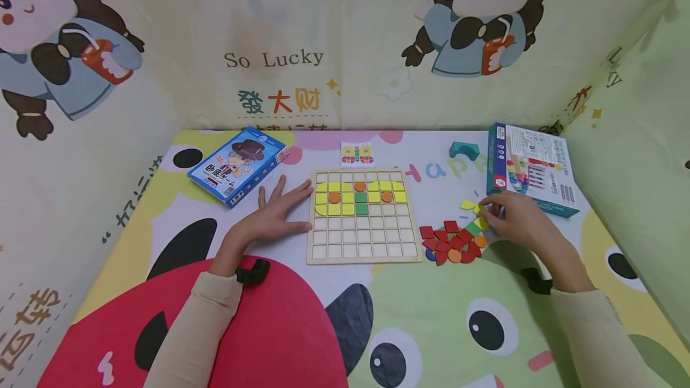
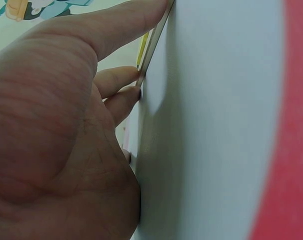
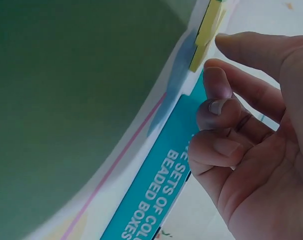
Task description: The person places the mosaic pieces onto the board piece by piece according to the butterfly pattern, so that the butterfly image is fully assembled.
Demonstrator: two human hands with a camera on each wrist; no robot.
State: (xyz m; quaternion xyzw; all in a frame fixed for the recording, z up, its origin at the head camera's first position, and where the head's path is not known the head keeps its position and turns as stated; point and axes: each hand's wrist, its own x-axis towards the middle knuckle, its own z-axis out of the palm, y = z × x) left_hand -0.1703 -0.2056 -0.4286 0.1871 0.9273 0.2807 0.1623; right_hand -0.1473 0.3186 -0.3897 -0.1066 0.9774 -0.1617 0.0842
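Note:
A wooden grid board [image 1: 335, 236] lies on the table, its upper rows partly filled with yellow pieces, orange discs and two green squares. My left hand [image 1: 276, 213] rests at the board's left edge with fingers spread; the left wrist view shows its thumb [image 2: 134, 20] against the edge. To the right of the board, my right hand [image 1: 514, 220] reaches down to a few loose yellow tiles [image 1: 468, 204]. In the right wrist view, thumb and index finger are apart beside yellow tiles [image 3: 210, 30], with nothing visible between them. The other fingers are bent.
Loose red tiles [image 1: 442, 246] and orange discs lie right of the board. Behind it sits a butterfly pattern card [image 1: 357, 154]. A blue game box [image 1: 237, 166] stands left, a teal box [image 1: 533, 166] right, near a teal arch-shaped block [image 1: 464, 149].

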